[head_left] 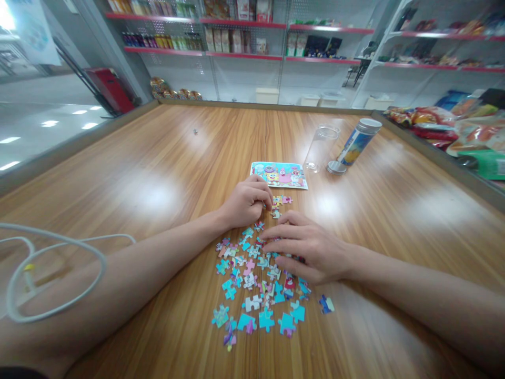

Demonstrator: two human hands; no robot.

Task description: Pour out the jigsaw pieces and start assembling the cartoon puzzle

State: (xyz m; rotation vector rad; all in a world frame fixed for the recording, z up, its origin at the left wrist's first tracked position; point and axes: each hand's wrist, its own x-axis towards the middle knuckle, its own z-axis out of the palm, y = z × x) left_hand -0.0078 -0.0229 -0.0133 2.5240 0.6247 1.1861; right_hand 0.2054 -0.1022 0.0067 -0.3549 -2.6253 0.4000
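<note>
Jar (320,149) and opaque canister (357,144) stand beyond puzzle pieces (249,280).

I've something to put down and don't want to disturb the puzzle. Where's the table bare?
Two patches of table look bare: between the left forearm and the tiny object farther back, and between the can and the right forearm. It is crowded around the right hand, where pieces spread, and right of the card, where the tube and can stand.

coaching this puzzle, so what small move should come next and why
Probably slide one of the loose pieces toward the small cluster with the right hand: its spread fingers are over the loose pieces, the left hand is beside the cluster, and only a few pieces look joined.
</note>
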